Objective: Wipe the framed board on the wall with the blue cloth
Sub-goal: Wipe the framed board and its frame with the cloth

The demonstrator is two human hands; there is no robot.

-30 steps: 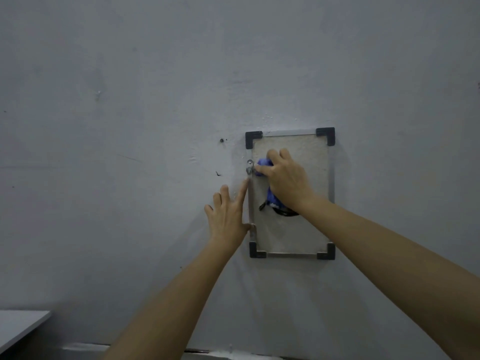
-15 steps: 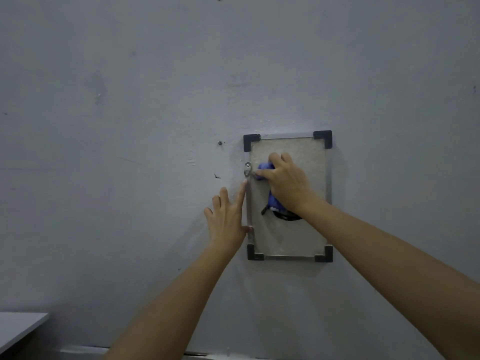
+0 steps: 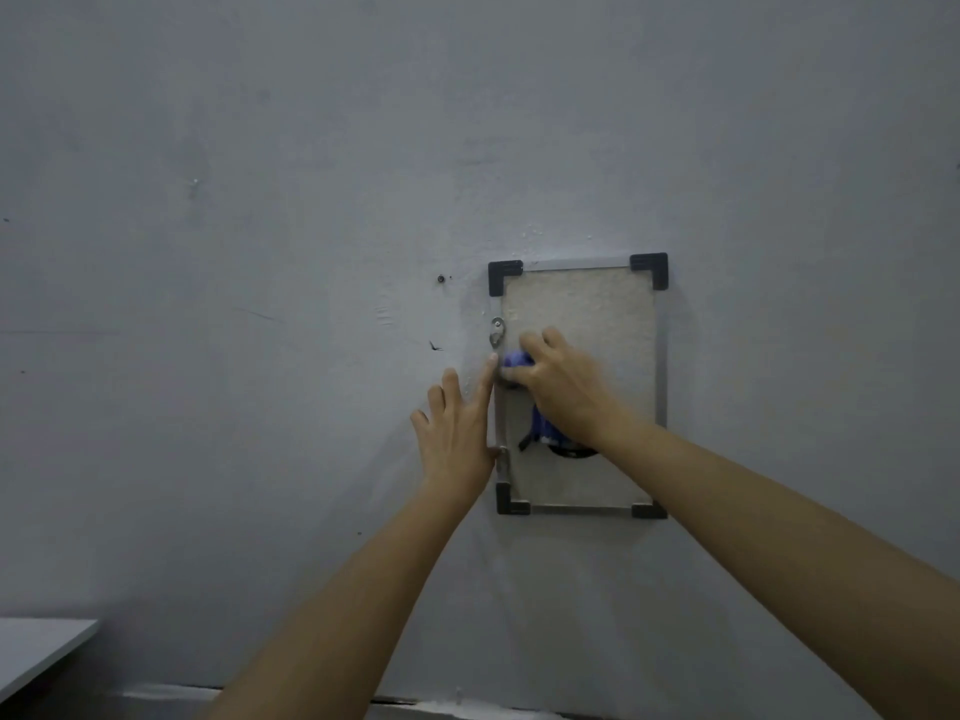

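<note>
A small framed board (image 3: 587, 309) with a metal rim and black corner caps hangs upright on the grey wall. My right hand (image 3: 563, 387) presses a bunched blue cloth (image 3: 514, 360) against the board's left-middle part; more blue cloth and a dark strap show under the wrist. My left hand (image 3: 457, 433) lies flat on the wall, fingers spread, its thumb side touching the board's left edge. Most of the cloth is hidden under my right hand.
A metal hanging hook (image 3: 497, 331) sits on the frame's left rim. A screw hole (image 3: 441, 278) and small marks dot the wall to the left. A white table corner (image 3: 36, 652) shows at bottom left.
My right hand has slid the blue cloth downward along the board's left side, below the hook. My left hand stays flat by the frame.
</note>
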